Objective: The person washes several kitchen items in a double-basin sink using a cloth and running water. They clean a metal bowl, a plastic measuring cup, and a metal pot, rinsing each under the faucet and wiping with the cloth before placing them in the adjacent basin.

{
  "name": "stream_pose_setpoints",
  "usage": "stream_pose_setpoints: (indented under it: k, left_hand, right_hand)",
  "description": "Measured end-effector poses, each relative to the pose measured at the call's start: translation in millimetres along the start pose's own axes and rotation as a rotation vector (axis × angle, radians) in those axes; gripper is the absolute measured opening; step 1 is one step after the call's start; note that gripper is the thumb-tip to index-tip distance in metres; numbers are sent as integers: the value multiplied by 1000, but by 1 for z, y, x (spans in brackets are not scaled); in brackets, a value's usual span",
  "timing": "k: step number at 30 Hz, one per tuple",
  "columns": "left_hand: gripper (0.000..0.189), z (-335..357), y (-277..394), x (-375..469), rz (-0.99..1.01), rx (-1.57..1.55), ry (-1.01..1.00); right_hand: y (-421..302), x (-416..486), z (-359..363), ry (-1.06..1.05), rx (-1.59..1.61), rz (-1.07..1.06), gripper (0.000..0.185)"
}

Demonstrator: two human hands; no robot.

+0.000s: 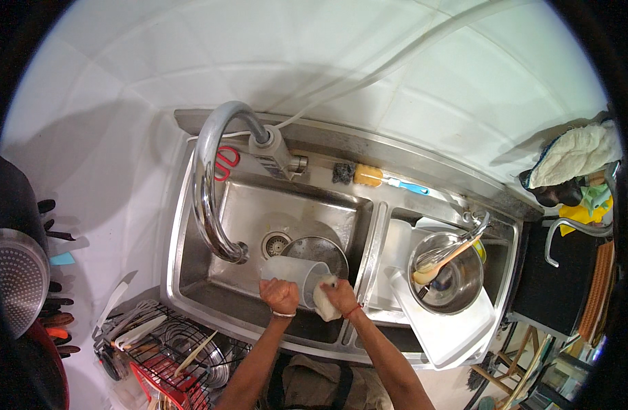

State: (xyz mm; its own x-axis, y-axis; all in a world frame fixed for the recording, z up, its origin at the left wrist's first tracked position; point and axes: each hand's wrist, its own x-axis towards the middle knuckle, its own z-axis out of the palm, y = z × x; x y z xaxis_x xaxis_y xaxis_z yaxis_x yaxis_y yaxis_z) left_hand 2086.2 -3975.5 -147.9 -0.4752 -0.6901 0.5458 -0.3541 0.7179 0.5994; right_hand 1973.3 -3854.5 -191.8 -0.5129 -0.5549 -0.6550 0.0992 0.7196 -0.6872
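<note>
A translucent plastic container [292, 267] lies on its side in the air over the left sink basin, its mouth turned to the right. My left hand [279, 296] is closed against its near left end and steadies it; the fingertips are hidden. In my right hand [341, 297] is a bunched off-white cloth [324, 302], pressed at the container's mouth. Below and behind the container, a round metal pan or lid [321, 251] rests in the left basin [242, 210], partly covering the drain [276, 245].
A curved chrome faucet [203, 184] arches over the left basin. The right basin holds a steel pot [447, 302] with a whisk and spatula, beside a white board [421, 325]. Red-handled scissors [226, 163] and a blue-handled brush [411, 187] lie on the back ledge. A black wire rack [162, 369] stands front left.
</note>
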Motion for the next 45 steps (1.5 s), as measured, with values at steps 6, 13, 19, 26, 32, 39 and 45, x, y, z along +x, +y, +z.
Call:
stream_pose_setpoints:
  k: [6, 13, 19, 26, 32, 39, 45]
  left_hand:
    - [31, 1, -15, 1, -76, -115, 53]
    - [29, -14, -27, 23, -388, -375, 80]
    - [28, -31, -10, 56, -216, -299, -141]
    - [29, -21, 6, 62, 29, -212, -129]
    - [30, -11, 0, 34, -194, -294, 22]
    - [33, -15, -20, 28, -735, -480, 164]
    - [32, -29, -13, 41, -642, -430, 69]
  right_hand:
    - [-26, -5, -33, -213, -422, -214, 33]
    - [-59, -35, -81, -541, 146, -244, 32]
    - [-71, -32, -96, -401, 172, -284, 34]
    - [-82, -30, -61, -49, -582, -454, 35]
    - [-71, -27, -64, -181, -430, -383, 34]
    - [-63, -41, -65, -197, 438, -207, 31]
    - [-62, -53, -68, -209, 768, -62, 30]
